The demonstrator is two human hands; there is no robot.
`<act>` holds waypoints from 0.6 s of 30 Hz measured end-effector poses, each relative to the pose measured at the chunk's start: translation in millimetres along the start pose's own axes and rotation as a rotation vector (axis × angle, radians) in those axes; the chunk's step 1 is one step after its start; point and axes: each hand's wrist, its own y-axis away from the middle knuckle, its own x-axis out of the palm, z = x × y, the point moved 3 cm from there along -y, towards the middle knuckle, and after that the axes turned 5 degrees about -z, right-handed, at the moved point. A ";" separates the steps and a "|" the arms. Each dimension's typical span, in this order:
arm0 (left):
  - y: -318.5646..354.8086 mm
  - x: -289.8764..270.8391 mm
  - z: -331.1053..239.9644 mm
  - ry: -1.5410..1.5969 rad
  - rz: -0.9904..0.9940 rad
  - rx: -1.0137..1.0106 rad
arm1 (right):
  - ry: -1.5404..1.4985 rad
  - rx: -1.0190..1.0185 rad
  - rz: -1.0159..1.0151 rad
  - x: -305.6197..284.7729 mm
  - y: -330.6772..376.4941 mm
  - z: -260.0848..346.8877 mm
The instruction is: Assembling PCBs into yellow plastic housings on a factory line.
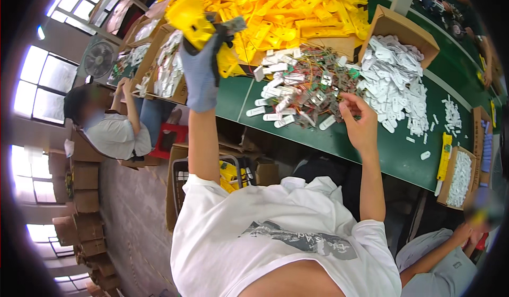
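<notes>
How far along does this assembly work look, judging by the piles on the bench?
Nothing clearly finished shows near this person. In hand: the gloved left hand holds up a yellow plastic part, while the bare right hand picks at the heap of small circuit boards. Left: a big yellow heap and a box of white pieces, so plenty remains.

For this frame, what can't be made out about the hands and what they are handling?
- Left hand, head view: gloved; its own fingers hide how it grips the yellow part.
- Right hand, head view: fingertips at the heap of small wired parts; whether it pinches one is too small to tell.
- Yellow pile: cut off by the top edge.
</notes>
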 end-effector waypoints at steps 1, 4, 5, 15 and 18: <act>0.5 4.2 1.1 -0.009 0.113 -0.005 | 0.004 -0.027 0.002 2.6 3.3 -1.9; 23.1 26.8 -4.1 -0.032 0.202 -0.103 | -0.100 -0.043 -0.024 2.4 8.5 0.5; 34.5 35.4 -14.6 -0.037 0.239 -0.173 | -0.107 -0.037 -0.046 -0.4 8.6 7.1; 130.3 100.8 -7.1 -0.392 0.395 0.217 | -0.302 -0.274 -0.166 -32.3 7.0 75.4; 159.5 109.7 3.6 -0.436 0.288 0.336 | -0.268 -0.221 -0.305 -40.5 26.5 76.3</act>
